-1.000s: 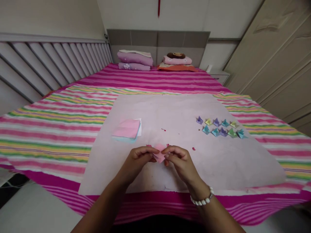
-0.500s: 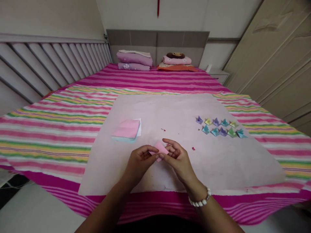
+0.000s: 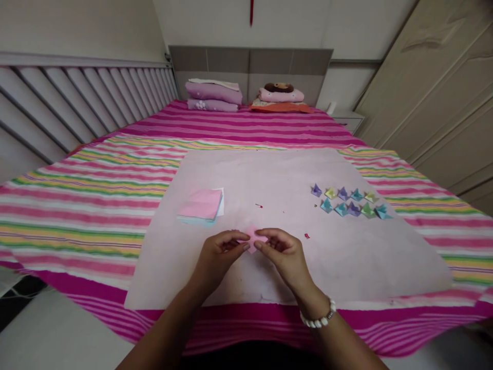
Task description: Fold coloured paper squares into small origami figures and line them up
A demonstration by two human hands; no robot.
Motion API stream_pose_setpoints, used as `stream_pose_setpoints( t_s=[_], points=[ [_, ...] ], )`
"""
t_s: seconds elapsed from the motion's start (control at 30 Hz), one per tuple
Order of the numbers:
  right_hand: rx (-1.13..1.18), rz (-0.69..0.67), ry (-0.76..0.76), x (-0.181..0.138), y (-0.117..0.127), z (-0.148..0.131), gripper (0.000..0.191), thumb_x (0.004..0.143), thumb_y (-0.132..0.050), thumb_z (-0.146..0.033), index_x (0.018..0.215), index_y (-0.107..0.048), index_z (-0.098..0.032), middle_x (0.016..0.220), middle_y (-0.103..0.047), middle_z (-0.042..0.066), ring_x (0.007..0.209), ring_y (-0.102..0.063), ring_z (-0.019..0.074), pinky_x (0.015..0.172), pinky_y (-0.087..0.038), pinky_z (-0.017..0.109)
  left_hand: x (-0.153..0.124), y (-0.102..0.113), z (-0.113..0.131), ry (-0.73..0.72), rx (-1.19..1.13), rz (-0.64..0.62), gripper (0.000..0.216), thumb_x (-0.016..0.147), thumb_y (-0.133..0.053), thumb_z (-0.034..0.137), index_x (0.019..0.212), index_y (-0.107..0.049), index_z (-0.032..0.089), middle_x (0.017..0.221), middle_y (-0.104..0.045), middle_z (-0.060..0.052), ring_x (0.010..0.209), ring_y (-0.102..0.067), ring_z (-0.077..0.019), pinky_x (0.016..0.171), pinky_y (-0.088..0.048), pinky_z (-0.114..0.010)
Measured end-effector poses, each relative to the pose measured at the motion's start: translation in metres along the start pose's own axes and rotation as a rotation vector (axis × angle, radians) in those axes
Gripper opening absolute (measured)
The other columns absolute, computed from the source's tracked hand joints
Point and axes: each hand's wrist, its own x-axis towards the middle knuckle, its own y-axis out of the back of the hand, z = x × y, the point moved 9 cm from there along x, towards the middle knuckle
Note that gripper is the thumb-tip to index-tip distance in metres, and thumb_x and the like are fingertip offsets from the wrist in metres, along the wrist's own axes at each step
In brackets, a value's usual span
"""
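Note:
A small folded piece of pink paper point(image 3: 252, 240) is held between my two hands, just above the pale sheet point(image 3: 246, 180). My left hand point(image 3: 223, 253) pinches its left side between thumb and fingers. On the right side, my right hand point(image 3: 283, 251) grips it the same way, with a white beaded bracelet on the wrist. To the left lies a stack of square paper point(image 3: 201, 204), pink on top with blue and white beneath. Several folded paper shapes point(image 3: 353, 208) in purple, yellow, blue and green stand in two rows to the right.
A small red-tipped item point(image 3: 259, 206) lies beyond my hands, and a small red piece point(image 3: 307, 236) to their right. Striped cloth point(image 3: 96, 195) covers the bed around the sheet. Folded bedding point(image 3: 213, 92) sits by the headboard point(image 3: 246, 61); a white railing point(image 3: 77, 103) runs along the left.
The pink paper has turned and opened out a little between my fingers. My right fingers, raised and spread before, have come down onto its right side.

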Motion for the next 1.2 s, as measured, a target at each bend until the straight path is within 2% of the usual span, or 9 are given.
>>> stream_pose_setpoints(
  t_s=[0.1, 0.27, 0.37, 0.53, 0.67, 0.77, 0.97, 1.07, 1.2],
  points=[
    [-0.061, -0.016, 0.036, 0.0, 0.0, -0.003, 0.01, 0.071, -0.077, -0.021, 0.08, -0.074, -0.023, 0.074, -0.069, 0.0, 0.062, -0.057, 0.0122, 0.06, -0.048, 0.027, 0.0, 0.002, 0.001, -0.014, 0.046, 0.008, 0.018, 0.07, -0.073, 0.024, 0.088, -0.075, 0.021, 0.082, -0.074, -0.003, 0.072, -0.067, -0.0151, 0.068, -0.054, -0.027],
    [-0.09, -0.037, 0.059, 0.001, -0.001, -0.006, 0.014, 0.073, -0.076, -0.023, 0.087, -0.074, -0.024, 0.081, -0.07, 0.002, 0.068, -0.061, 0.0144, 0.066, -0.051, 0.03, -0.002, 0.004, 0.005, -0.031, 0.141, 0.039, 0.021, 0.071, -0.073, 0.023, 0.093, -0.075, 0.021, 0.084, -0.075, -0.003, 0.072, -0.067, -0.0161, 0.071, -0.055, -0.03],
    [-0.132, -0.042, 0.095, 0.001, -0.001, -0.011, 0.018, 0.075, -0.074, -0.022, 0.093, -0.074, -0.025, 0.085, -0.07, 0.003, 0.072, -0.062, 0.0162, 0.07, -0.051, 0.033, -0.004, 0.004, 0.012, -0.095, 0.226, 0.065, 0.019, 0.074, -0.073, 0.021, 0.093, -0.075, 0.022, 0.086, -0.074, -0.004, 0.073, -0.067, -0.0169, 0.074, -0.054, -0.032],
    [-0.26, -0.068, 0.194, 0.0, -0.006, -0.023, 0.019, 0.081, -0.068, -0.019, 0.098, -0.074, -0.026, 0.085, -0.069, 0.004, 0.077, -0.062, 0.0185, 0.071, -0.051, 0.034, -0.003, 0.001, 0.02, -0.207, 0.304, 0.073, 0.012, 0.077, -0.07, 0.02, 0.087, -0.075, 0.023, 0.083, -0.069, -0.003, 0.075, -0.064, -0.017, 0.075, -0.052, -0.032],
    [-0.34, -0.093, 0.271, -0.002, -0.011, -0.029, 0.016, 0.085, -0.064, -0.019, 0.096, -0.074, -0.027, 0.086, -0.067, 0.004, 0.08, -0.062, 0.0186, 0.071, -0.05, 0.033, -0.002, 0.002, 0.023, -0.235, 0.325, 0.086, 0.006, 0.078, -0.069, 0.023, 0.082, -0.074, 0.022, 0.088, -0.065, -0.004, 0.085, -0.063, -0.0187, 0.079, -0.05, -0.032],
    [-0.371, -0.112, 0.283, -0.002, -0.013, -0.03, 0.013, 0.086, -0.063, -0.02, 0.092, -0.074, -0.026, 0.084, -0.063, 0.004, 0.08, -0.061, 0.0186, 0.072, -0.049, 0.033, -0.003, -0.001, 0.023, -0.229, 0.32, 0.042, 0.005, 0.08, -0.067, 0.023, 0.079, -0.072, 0.021, 0.091, -0.067, -0.005, 0.091, -0.063, -0.0197, 0.083, -0.049, -0.033],
    [-0.34, -0.163, 0.245, -0.001, -0.016, -0.031, 0.008, 0.087, -0.062, -0.022, 0.082, -0.068, -0.023, 0.09, -0.061, 0.005, 0.089, -0.059, 0.0202, 0.081, -0.047, 0.035, -0.003, -0.007, 0.02, -0.196, 0.317, -0.03, 0.016, 0.082, -0.066, 0.023, 0.097, -0.072, 0.022, 0.087, -0.069, -0.004, 0.084, -0.064, -0.0183, 0.078, -0.049, -0.032],
    [-0.305, -0.192, 0.169, 0.0, -0.018, -0.025, 0.009, 0.086, -0.062, -0.026, 0.079, -0.067, -0.023, 0.08, -0.064, 0.003, 0.08, -0.059, 0.0194, 0.076, -0.047, 0.034, -0.002, -0.009, 0.021, -0.209, 0.305, -0.058, 0.011, 0.082, -0.065, 0.024, 0.088, -0.075, 0.023, 0.082, -0.066, -0.003, 0.08, -0.063, -0.0174, 0.074, -0.049, -0.03],
    [-0.21, -0.123, 0.038, 0.002, -0.01, -0.012, 0.011, 0.079, -0.072, -0.03, 0.073, -0.068, -0.021, 0.073, -0.065, 0.001, 0.073, -0.059, 0.0177, 0.072, -0.046, 0.033, -0.001, -0.004, 0.021, -0.183, 0.276, -0.016, 0.008, 0.079, -0.069, 0.026, 0.074, -0.074, 0.022, 0.073, -0.064, -0.001, 0.073, -0.061, -0.016, 0.071, -0.047, -0.029]
  ],
)
